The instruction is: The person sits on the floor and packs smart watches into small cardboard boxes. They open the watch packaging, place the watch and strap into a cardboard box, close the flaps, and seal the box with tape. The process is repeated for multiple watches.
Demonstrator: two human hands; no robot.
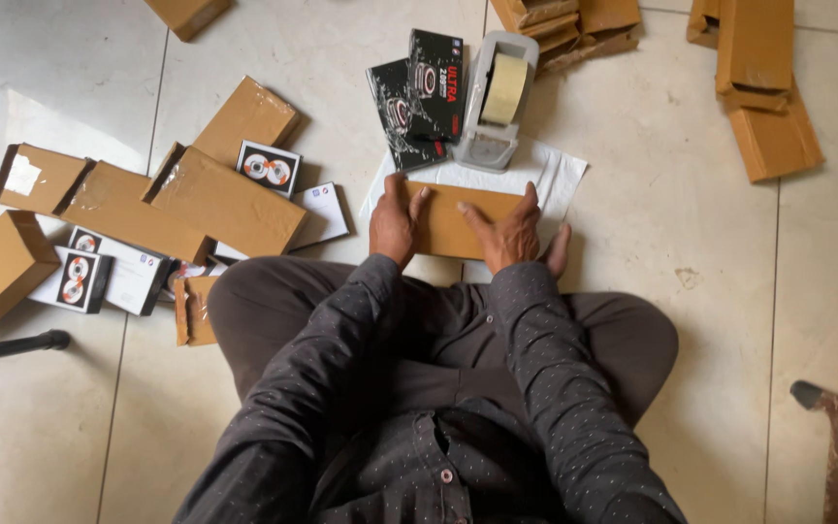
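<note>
Hands press flat on the small brown cardboard box (458,221): left hand (395,221) and right hand (508,233) should keep it steady near the grey tape holder (499,102).

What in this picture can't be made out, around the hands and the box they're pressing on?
Head view only:
- Brown box: its near edge and both ends are hidden under the left hand and right hand.
- White sheet: mostly covered by the box.
- Tape dispenser: the tape's loose end is too small to see.
- Flat cartons: cut off by the top edge.
</note>
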